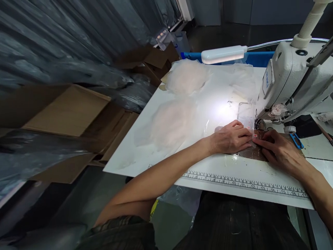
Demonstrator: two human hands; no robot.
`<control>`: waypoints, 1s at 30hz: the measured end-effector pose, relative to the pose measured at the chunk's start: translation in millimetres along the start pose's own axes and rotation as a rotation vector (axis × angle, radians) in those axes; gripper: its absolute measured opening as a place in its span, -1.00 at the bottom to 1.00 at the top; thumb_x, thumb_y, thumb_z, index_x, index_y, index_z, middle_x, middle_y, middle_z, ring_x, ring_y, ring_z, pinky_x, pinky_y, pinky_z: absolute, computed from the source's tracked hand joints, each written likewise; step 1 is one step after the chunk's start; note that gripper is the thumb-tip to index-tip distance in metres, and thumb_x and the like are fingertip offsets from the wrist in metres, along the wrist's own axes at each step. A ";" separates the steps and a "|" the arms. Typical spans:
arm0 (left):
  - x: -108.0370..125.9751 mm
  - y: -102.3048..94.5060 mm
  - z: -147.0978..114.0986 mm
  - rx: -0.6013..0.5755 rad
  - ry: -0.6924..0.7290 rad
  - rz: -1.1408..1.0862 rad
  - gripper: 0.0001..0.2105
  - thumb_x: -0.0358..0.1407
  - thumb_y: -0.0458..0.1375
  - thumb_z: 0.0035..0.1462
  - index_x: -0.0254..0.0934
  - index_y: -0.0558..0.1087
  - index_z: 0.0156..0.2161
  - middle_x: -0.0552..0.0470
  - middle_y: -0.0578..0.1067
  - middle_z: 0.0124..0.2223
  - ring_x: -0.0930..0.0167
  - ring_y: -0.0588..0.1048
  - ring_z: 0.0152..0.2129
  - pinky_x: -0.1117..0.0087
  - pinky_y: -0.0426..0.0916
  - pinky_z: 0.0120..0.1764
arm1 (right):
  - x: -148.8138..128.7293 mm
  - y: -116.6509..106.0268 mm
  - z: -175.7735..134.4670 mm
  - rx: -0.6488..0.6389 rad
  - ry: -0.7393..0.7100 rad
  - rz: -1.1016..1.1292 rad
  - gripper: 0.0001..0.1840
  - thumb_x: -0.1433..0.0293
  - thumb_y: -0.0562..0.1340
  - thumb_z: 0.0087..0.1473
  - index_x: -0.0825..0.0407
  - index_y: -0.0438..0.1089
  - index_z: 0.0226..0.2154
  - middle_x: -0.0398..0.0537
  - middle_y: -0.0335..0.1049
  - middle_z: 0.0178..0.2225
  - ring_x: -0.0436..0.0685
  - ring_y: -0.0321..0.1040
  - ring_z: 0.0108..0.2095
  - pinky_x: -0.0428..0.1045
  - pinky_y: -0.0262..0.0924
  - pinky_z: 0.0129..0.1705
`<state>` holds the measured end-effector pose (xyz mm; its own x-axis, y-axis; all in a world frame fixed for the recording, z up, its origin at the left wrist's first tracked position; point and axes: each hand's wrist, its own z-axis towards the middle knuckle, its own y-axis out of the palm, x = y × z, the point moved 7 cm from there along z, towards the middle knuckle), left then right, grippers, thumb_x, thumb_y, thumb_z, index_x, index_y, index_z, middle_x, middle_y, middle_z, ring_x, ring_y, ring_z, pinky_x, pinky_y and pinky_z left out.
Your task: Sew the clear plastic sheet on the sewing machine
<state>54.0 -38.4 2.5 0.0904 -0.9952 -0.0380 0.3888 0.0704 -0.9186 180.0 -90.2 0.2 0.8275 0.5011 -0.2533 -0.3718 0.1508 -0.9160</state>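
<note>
My left hand (230, 139) lies flat on the white sewing table (197, 173), fingers pressing a small thin translucent piece of fabric (252, 143) just in front of the needle area. My right hand (279, 149) meets it from the right, fingertips pinching the same piece. The white sewing machine (288, 83) stands right behind both hands, its needle zone (258, 124) just above the fingertips. Whether the fabric is under the presser foot is hidden.
Two heaps of pale pink sheer fabric (174, 121) lie on the table's left half. A lamp (223, 54) on a flexible neck shines on the table. A printed ruler (244, 182) runs along the front edge. Blue snips (296, 140) lie right of the machine. Cardboard boxes (67, 111) sit left.
</note>
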 end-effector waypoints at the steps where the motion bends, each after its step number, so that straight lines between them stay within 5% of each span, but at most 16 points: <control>1: -0.2 -2.6 0.3 0.024 -0.010 0.006 -0.78 -0.26 -0.01 0.39 -0.25 0.48 -0.13 -0.01 0.57 -0.08 0.43 0.49 -0.18 0.24 0.32 -0.04 | 0.1 0.1 0.0 0.003 -0.005 -0.009 -0.63 0.40 0.05 0.27 -0.07 0.48 0.01 0.08 0.34 -0.19 0.13 0.38 -0.26 0.06 0.44 -0.27; 7: -8.5 -14.1 0.2 0.201 -0.200 0.081 -0.74 -0.29 -0.02 0.38 -0.34 0.47 -0.27 -0.06 0.57 -0.21 0.42 0.44 -0.36 0.35 0.29 -0.32 | -2.7 -3.5 0.4 0.027 -0.046 -0.034 -0.63 0.43 0.05 0.26 -0.03 0.48 0.00 0.07 0.34 -0.21 0.12 0.38 -0.28 0.05 0.42 -0.27; 14: -6.7 0.5 1.1 0.054 -0.200 0.071 -0.72 -0.27 -0.06 0.40 -0.33 0.48 -0.10 -0.09 0.55 -0.09 0.37 0.44 -0.29 0.30 0.34 -0.24 | -0.8 -3.2 0.7 -0.006 -0.025 -0.034 -0.63 0.41 0.06 0.26 -0.09 0.47 0.02 0.07 0.37 -0.21 0.14 0.38 -0.28 0.05 0.40 -0.30; 30: -2.3 -3.3 1.3 0.034 -0.162 0.130 -0.69 -0.25 -0.12 0.41 -0.37 0.40 0.00 -0.16 0.49 0.00 0.34 0.42 -0.24 0.30 0.33 -0.18 | -5.1 -4.9 0.5 0.042 -0.061 -0.064 -0.64 0.43 0.03 0.27 0.00 0.46 -0.01 0.09 0.37 -0.22 0.13 0.38 -0.31 0.05 0.41 -0.31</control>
<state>53.6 -36.3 6.2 0.2871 -0.9537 -0.0895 0.3945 0.2028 -0.8962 177.4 -93.1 6.1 0.8233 0.5404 -0.1735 -0.3369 0.2193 -0.9156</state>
